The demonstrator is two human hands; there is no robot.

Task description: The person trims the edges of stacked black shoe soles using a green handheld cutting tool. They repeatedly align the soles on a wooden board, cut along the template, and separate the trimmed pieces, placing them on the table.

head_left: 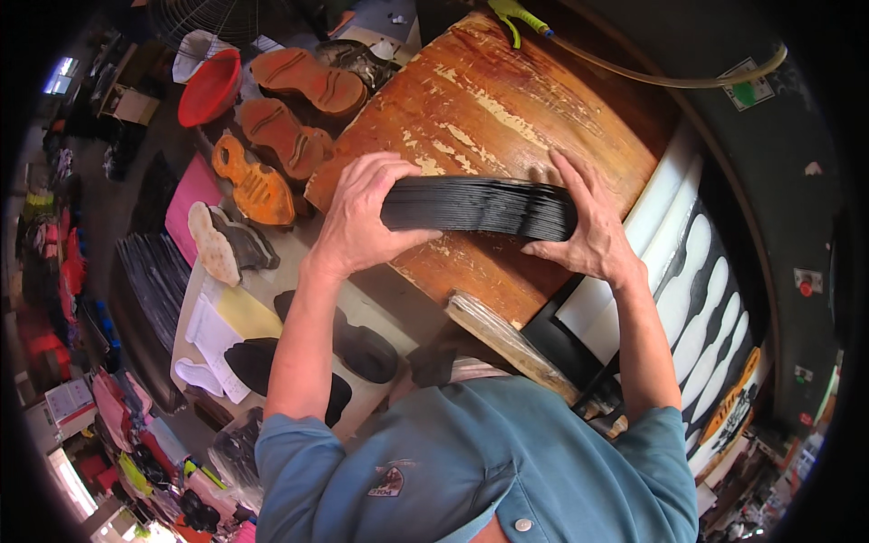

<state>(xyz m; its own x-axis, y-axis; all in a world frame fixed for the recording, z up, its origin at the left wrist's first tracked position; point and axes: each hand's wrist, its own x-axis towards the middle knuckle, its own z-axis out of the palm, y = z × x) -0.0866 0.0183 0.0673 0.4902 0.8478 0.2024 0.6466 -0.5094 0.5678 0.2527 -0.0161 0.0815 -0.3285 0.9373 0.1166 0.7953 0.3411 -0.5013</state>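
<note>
A thick stack of thin black sheets (pixel 480 206) is held level between my two hands, its layered edges turned up toward me. My left hand (pixel 367 217) grips the left end, fingers over the far side and thumb along the near side. At the other end my right hand (pixel 588 222) clasps the stack the same way, thumb low on the near side. Beneath lies a worn brown wooden board (pixel 507 109) with scraped, flaking patches. Whether the stack touches the board, I cannot tell.
Left of the board sit brown sole-shaped blocks (pixel 308 81), an orange one (pixel 258 185) and a red bowl (pixel 210 88). Black sole-shaped pieces (pixel 362 348) lie nearer. A yellow-green air gun (pixel 516 18) rests at the far edge. At right, white sole shapes (pixel 692 262) show against black.
</note>
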